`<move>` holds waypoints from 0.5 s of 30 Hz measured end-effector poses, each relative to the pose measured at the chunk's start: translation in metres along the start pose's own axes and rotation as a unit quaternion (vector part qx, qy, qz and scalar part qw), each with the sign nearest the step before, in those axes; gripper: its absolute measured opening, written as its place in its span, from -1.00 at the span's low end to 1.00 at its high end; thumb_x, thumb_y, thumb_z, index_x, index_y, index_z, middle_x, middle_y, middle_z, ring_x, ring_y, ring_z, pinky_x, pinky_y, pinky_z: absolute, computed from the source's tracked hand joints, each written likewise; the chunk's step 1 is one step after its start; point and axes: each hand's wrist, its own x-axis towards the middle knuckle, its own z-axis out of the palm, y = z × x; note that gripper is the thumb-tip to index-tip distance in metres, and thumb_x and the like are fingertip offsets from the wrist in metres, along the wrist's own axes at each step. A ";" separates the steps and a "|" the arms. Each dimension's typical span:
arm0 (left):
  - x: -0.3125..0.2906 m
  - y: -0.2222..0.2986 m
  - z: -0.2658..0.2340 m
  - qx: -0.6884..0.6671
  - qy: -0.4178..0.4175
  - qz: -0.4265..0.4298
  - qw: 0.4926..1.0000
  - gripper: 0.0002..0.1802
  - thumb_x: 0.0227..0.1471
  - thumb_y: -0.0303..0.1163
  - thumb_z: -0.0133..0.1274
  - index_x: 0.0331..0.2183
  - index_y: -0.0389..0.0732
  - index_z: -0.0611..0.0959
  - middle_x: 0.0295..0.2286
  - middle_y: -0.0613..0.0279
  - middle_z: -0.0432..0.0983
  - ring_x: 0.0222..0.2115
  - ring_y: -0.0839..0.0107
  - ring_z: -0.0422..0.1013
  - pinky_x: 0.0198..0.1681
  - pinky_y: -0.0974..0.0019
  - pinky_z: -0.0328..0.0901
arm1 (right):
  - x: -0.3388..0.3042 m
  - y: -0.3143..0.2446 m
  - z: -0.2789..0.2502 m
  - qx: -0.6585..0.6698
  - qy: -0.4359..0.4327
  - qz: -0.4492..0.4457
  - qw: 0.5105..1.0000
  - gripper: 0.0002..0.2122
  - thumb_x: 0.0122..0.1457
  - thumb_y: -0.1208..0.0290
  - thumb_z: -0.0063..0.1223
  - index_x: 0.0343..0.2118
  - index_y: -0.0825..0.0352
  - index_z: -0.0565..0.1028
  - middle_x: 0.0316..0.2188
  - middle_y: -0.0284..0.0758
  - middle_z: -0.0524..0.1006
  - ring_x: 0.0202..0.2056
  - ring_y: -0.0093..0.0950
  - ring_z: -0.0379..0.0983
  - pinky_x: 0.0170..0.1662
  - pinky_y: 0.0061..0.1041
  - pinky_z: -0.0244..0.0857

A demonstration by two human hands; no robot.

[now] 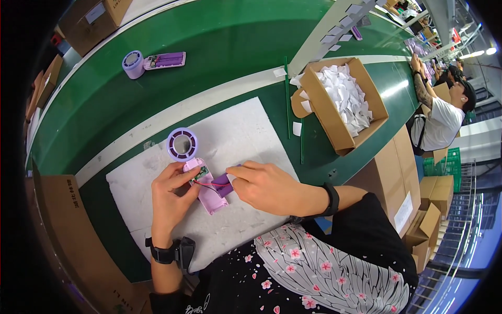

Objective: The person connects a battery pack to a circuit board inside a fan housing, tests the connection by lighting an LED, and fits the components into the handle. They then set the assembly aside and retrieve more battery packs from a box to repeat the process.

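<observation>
L hand (pixel 175 187) grip's closed on fan handle (pixel 211 203), over foam pad (pixel 253 128); R hand (pixel 260 184) grip pinches purple batt. pack (pixel 224 184), also over pad. Risk: red wire (pixel 207 184) tears if pack's tugged too far. Qty: 2 fans (2nd fan (pixel 155 62) beyond pad), 1 carton w/ white slips (pixel 345 97) R of pad.

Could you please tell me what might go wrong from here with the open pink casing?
The thin red wire reaches the purple piece at the right hand, so a tug might strain it.

The purple piece lies askew across the pink casing, so pressing it down could pinch the wire.

The left hand's thumb is close to the exposed circuit board; a slip might damage it.
</observation>
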 end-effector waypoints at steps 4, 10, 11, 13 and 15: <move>0.000 -0.001 -0.001 -0.017 -0.005 -0.009 1.000 -0.61 -0.24 -0.65 0.15 -0.22 -0.28 0.68 -0.26 0.08 0.52 -0.34 0.36 0.49 -0.28 0.42 0.37 | 0.001 -0.005 0.002 0.010 0.000 0.054 0.998 -0.91 -0.06 0.54 0.10 -0.51 0.44 0.45 -0.17 -0.24 0.49 -0.31 -0.40 0.48 -0.25 -0.50 0.41; -0.002 0.002 -0.002 -0.024 -0.003 0.003 1.000 -0.61 -0.22 -0.65 0.13 -0.22 -0.26 0.69 -0.26 0.09 0.52 -0.35 0.35 0.49 -0.30 0.43 0.37 | -0.002 0.015 -0.016 0.235 0.036 0.145 0.960 -0.93 -0.04 0.58 0.10 -0.49 0.39 0.44 -0.20 -0.26 0.48 -0.34 -0.41 0.50 -0.31 -0.50 0.40; -0.005 0.001 -0.002 -0.023 0.005 -0.006 1.000 -0.61 -0.22 -0.65 0.13 -0.22 -0.26 0.69 -0.26 0.09 0.52 -0.35 0.35 0.49 -0.30 0.43 0.37 | -0.007 0.025 -0.025 0.242 0.076 0.155 0.955 -0.93 -0.03 0.57 0.11 -0.47 0.39 0.45 -0.22 -0.28 0.50 -0.35 -0.44 0.50 -0.32 -0.52 0.39; -0.007 -0.001 -0.005 0.016 -0.007 0.010 1.000 -0.61 -0.22 -0.64 0.14 -0.22 -0.24 0.69 -0.26 0.09 0.52 -0.36 0.35 0.50 -0.30 0.43 0.37 | -0.022 0.049 -0.058 0.135 0.151 0.232 0.951 -0.91 0.00 0.55 0.12 -0.41 0.41 0.50 -0.29 -0.28 0.55 -0.38 -0.52 0.49 -0.34 -0.56 0.37; -0.002 0.004 -0.007 0.038 -0.012 0.009 0.999 -0.62 -0.21 -0.63 0.15 -0.22 -0.23 0.70 -0.26 0.10 0.52 -0.36 0.34 0.50 -0.30 0.42 0.38 | -0.053 0.083 -0.093 -0.063 0.271 0.431 0.858 -0.89 0.03 0.52 0.08 -0.38 0.43 0.55 -0.42 -0.22 0.57 -0.45 -0.46 0.50 -0.36 -0.56 0.37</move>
